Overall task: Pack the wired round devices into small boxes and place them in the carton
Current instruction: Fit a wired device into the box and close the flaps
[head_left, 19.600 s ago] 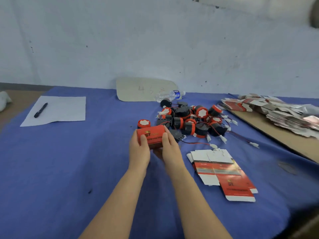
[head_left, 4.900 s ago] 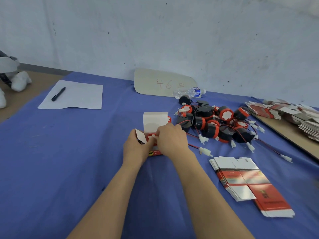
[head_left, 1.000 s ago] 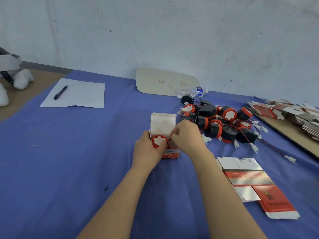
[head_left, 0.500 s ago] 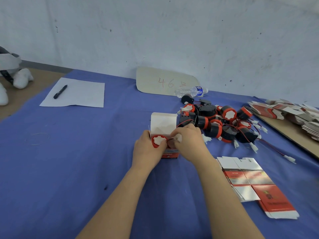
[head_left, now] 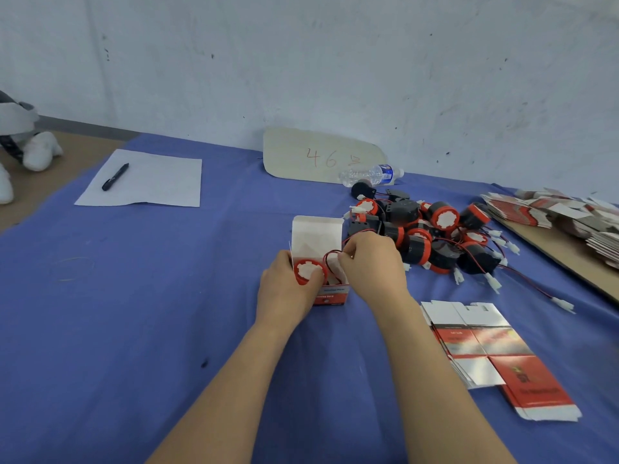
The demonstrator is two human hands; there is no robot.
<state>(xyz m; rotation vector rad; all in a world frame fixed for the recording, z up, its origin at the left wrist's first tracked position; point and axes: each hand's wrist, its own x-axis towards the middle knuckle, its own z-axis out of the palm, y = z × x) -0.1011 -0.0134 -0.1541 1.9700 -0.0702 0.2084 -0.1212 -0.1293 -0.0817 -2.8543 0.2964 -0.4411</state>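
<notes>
A small red and white box stands open on the blue cloth, its white lid flap upright. A round red device with a white face sits in the box's mouth. My left hand grips the box and device from the left. My right hand pinches the device's red and black wire above the box. A pile of round black and red wired devices lies just right of the box. The carton is not in view.
Flat unfolded boxes lie in a stack at the right front. More flat boxes are piled on a cardboard sheet at the far right. A water bottle, a card marked 46, and paper with a pen lie farther back.
My right hand has gathered the wire into a loop over the box's open mouth. The left hand and the box have stayed where they were.
</notes>
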